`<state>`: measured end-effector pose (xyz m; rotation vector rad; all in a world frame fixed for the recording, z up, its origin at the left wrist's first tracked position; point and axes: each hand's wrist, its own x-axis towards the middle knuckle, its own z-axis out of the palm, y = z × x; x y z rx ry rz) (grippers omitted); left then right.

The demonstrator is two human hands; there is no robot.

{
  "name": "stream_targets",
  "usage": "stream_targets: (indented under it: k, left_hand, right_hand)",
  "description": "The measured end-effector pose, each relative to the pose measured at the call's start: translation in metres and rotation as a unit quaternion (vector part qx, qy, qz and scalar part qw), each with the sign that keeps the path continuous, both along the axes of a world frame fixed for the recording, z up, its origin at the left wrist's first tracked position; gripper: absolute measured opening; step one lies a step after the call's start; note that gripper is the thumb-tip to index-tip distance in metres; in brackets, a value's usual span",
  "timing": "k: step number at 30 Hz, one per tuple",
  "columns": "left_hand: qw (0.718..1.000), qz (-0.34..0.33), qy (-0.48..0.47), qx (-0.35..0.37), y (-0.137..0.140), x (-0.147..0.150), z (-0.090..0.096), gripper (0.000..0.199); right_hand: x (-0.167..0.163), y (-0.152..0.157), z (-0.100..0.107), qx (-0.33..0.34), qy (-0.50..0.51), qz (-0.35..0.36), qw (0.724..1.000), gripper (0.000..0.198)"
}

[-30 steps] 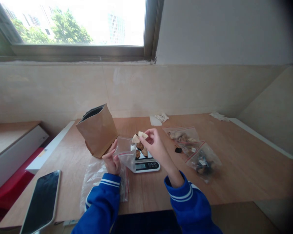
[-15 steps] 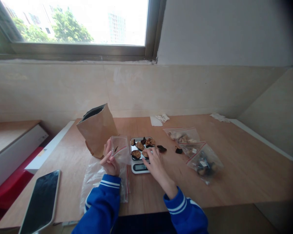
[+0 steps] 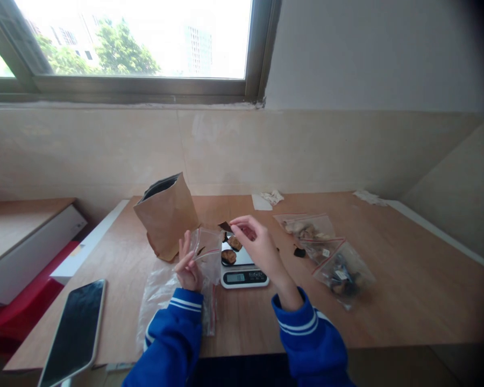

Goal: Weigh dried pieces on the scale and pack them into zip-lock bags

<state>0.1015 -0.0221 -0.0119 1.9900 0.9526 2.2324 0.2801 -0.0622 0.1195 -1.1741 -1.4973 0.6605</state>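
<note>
My left hand [image 3: 189, 271] is closed on a small clear zip bag [image 3: 210, 258], its mouth tilted toward the scale; a dark sliver shows in it. Pinched in the fingertips of my right hand [image 3: 263, 250] is a dark dried slice [image 3: 225, 227], raised over the back of the kitchen scale [image 3: 246, 278]. Brown dried slices [image 3: 228, 257] with dark rims lie on the scale's plate. My right hand hides the plate's right part. The display is lit, its digits too small to read.
A brown paper bag [image 3: 169, 223] stands open behind my left hand. Clear plastic bags [image 3: 155, 298] lie under my left forearm, a phone [image 3: 75, 322] farther left. Filled zip bags [image 3: 342, 277] and a dark piece [image 3: 299, 251] lie right. Crumpled tissue [image 3: 272, 198] sits at the back.
My right hand has risen from the slices on the scale and now holds one dark slice near the bag. My left hand keeps the bag. The view has shifted slightly.
</note>
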Motion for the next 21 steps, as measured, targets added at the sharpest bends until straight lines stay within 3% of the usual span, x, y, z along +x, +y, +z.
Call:
stream_targets:
  k: [2, 4, 8, 13, 17, 21]
  left_hand:
    - [1.000, 0.005, -0.002, -0.014, 0.000, 0.000, -0.002, 0.018]
    - [1.000, 0.010, -0.005, -0.024, 0.000, 0.000, -0.002, 0.020]
    - [1.000, 0.013, -0.016, -0.010, -0.001, 0.000, 0.000, 0.017]
    - [1.000, -0.001, -0.018, 0.015, -0.001, -0.001, 0.004, 0.015]
    - [1.000, 0.004, -0.023, 0.007, -0.003, -0.001, 0.007, 0.016]
    - [0.999, -0.020, -0.031, 0.015, -0.004, 0.000, 0.010, 0.014]
  right_hand:
    - [-0.007, 0.005, 0.005, 0.014, -0.039, 0.032, 0.999, 0.021]
    - [-0.008, 0.007, -0.004, 0.019, -0.065, 0.020, 0.997, 0.023]
    - [-0.004, 0.000, -0.048, 0.013, -0.114, -0.073, 0.991, 0.023]
    - [-0.015, -0.016, -0.087, 0.037, -0.305, -0.037, 0.951, 0.021]
    - [-0.015, -0.017, -0.090, 0.029, -0.349, -0.038, 0.936, 0.023]
    - [-0.003, -0.013, -0.075, 0.022, -0.243, -0.025, 0.969, 0.023]
